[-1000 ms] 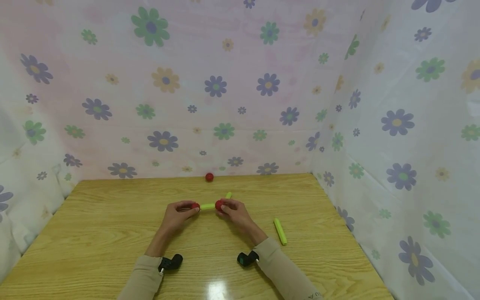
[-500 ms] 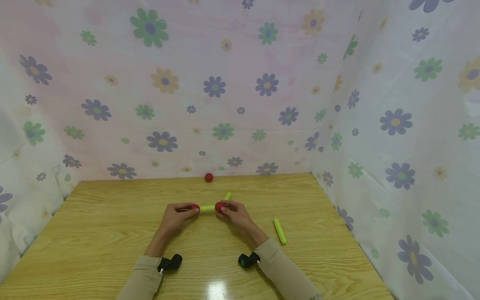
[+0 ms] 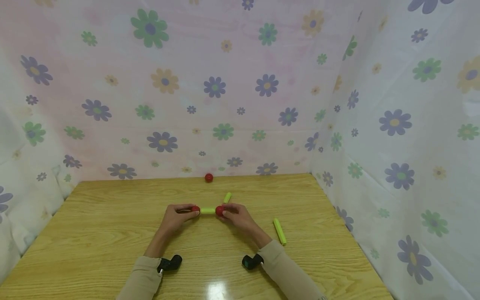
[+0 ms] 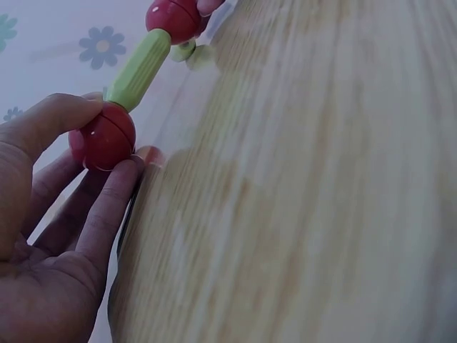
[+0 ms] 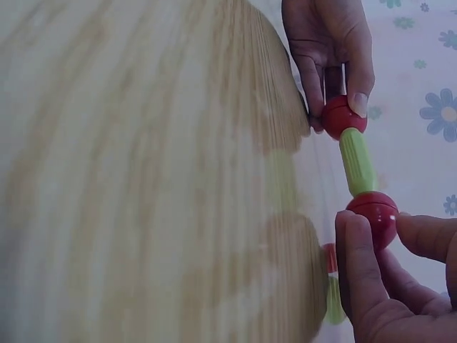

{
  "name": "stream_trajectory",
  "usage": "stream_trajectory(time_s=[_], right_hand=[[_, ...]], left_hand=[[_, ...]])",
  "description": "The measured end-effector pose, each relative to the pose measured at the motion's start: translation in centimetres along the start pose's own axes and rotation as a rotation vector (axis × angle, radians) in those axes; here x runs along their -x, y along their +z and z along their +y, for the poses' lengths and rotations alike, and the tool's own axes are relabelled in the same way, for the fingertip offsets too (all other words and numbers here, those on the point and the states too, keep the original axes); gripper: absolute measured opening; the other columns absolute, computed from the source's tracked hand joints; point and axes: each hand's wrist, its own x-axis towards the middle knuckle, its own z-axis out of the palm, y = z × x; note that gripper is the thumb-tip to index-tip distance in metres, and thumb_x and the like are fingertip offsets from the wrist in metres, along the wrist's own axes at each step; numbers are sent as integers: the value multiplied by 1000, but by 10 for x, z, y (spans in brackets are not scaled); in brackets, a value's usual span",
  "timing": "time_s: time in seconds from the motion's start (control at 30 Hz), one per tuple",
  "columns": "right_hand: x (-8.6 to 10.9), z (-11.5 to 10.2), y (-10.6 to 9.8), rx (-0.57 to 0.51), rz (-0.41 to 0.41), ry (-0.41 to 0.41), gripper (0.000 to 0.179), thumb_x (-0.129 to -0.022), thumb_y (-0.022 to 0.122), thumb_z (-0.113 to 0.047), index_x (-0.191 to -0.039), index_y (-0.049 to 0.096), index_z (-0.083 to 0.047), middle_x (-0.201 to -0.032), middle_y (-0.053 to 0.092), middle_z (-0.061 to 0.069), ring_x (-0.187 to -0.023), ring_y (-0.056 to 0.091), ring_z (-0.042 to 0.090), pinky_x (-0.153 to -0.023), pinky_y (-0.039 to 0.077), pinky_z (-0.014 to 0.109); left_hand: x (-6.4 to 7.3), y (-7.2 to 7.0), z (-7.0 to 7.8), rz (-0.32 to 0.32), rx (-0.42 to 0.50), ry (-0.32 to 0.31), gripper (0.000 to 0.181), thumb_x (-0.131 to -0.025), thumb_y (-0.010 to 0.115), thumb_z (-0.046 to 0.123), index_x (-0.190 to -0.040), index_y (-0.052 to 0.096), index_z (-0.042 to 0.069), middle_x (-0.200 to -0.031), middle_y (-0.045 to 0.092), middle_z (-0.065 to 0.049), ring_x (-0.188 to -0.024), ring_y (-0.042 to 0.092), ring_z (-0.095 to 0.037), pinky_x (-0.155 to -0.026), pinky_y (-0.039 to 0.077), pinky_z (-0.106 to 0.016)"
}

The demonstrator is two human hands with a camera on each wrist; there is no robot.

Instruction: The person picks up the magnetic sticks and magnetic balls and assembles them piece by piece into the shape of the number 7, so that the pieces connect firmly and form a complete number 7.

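My left hand (image 3: pixel 177 216) pinches a red ball (image 4: pixel 107 136) between thumb and fingers. A ridged yellow-green rod (image 5: pixel 357 161) runs from it to a second red ball (image 5: pixel 375 217), which my right hand (image 3: pixel 240 217) pinches. In the head view the joined piece lies crosswise, low over the table. Another yellow-green rod (image 3: pixel 227 197) slants away behind the right-hand ball; its near end is hidden, so I cannot tell whether it is joined to that ball.
A loose red ball (image 3: pixel 208 178) sits at the far table edge. Right of my right forearm lies a loose yellow-green rod (image 3: pixel 279 231). Flower-print cloth (image 3: pixel 240 141) hangs behind the wooden table (image 3: pixel 112 225) and along its sides.
Both hands have brought the balls and the rod between them slightly closer to me, with their grip kept. More of the slanting rod behind shows. The loose ball and loose rod stay put.
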Motion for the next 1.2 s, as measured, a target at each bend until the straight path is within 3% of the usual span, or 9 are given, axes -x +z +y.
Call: stream_trajectory(time_s=[0.2,0.33,0.6,0.97,1.2], right_hand=[[4,-3,-9,75,-2,-24,38,-103,55,0,-139,51,14,-124,62,30,-103,70,25,-92,58,33],[9,-8,-17,171,-2,-89,37,-104,55,-2,-137,53,14,-118,64,32,-102,71,34,-90,60,38],[26,-16,-40,263,-81,-118,44,-109,50,-14,-144,47,13,-129,59,35,-110,65,43,-93,58,45],[52,-21,-86,393,-136,-140,46,-109,49,-17,-141,46,17,-133,54,38,-110,64,48,-92,58,46],[65,-15,-119,443,-71,-173,44,-108,51,-14,-140,48,17,-133,54,38,-110,63,48,-91,58,45]], left_hand=[[0,0,0,-11,-7,19,41,-86,84,16,-120,73,-5,-116,73,-21,-97,71,-17,-77,55,-21],[1,0,1,-12,-4,21,41,-85,84,15,-120,73,-3,-114,73,-20,-94,71,-13,-77,55,-21],[1,-1,1,-25,-2,45,43,-86,84,16,-122,72,-2,-112,75,-19,-96,72,-18,-80,56,-23],[2,0,2,-23,-46,88,42,-86,84,14,-123,72,-2,-118,71,-22,-101,71,-29,-78,56,-22],[1,-1,0,-26,-52,89,41,-86,84,13,-123,72,-2,-118,72,-22,-101,72,-29,-78,56,-22]])
